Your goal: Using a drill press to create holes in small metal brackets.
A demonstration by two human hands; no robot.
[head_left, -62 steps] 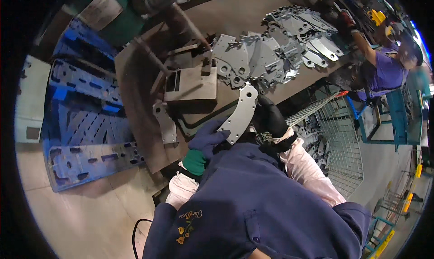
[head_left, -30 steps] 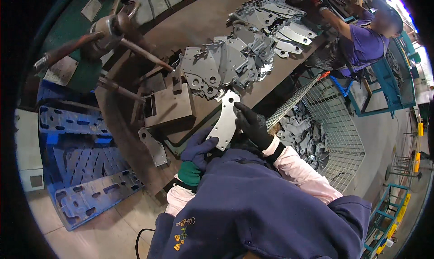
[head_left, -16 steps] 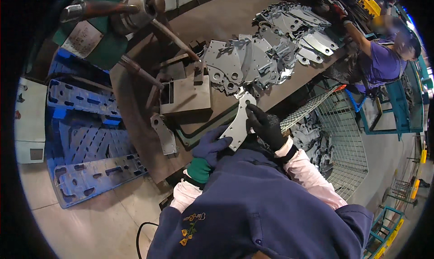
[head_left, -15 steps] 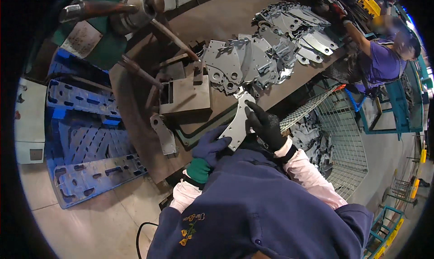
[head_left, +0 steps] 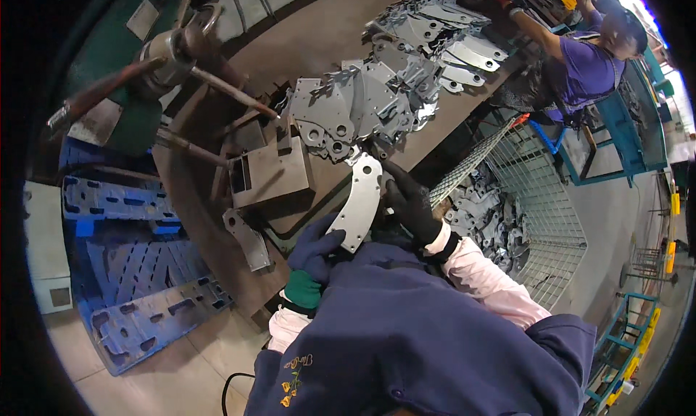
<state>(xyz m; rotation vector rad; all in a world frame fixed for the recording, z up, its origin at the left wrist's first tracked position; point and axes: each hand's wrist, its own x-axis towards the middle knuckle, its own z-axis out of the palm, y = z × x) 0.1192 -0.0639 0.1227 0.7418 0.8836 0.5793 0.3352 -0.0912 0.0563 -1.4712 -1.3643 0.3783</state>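
Note:
A curved grey metal plate [head_left: 360,202] with round holes is held in front of my body, its broad face turned up. My left hand [head_left: 315,248], in a blue glove, grips the plate's lower end with the thumb over its face. My right hand [head_left: 409,202], black-gloved, is closed at the plate's upper right edge; some of its fingertips are hidden. Just beyond the plate's top, a heap of similar metal plates [head_left: 377,100] covers the bench [head_left: 330,31]. One single plate [head_left: 249,240] lies apart at the bench's left edge.
A press with long handles [head_left: 163,60] and a metal block fixture [head_left: 274,173] stand at left. Blue plastic pallets [head_left: 156,314] are stacked on the floor there. To the right, a wire mesh basket [head_left: 554,249] contains metal parts. A person in purple [head_left: 591,71] works at far right.
My right fingers have shifted from the plate's face to its right edge. The plate is turned more upright in view. The whole view has swung, moving the bench leftward.

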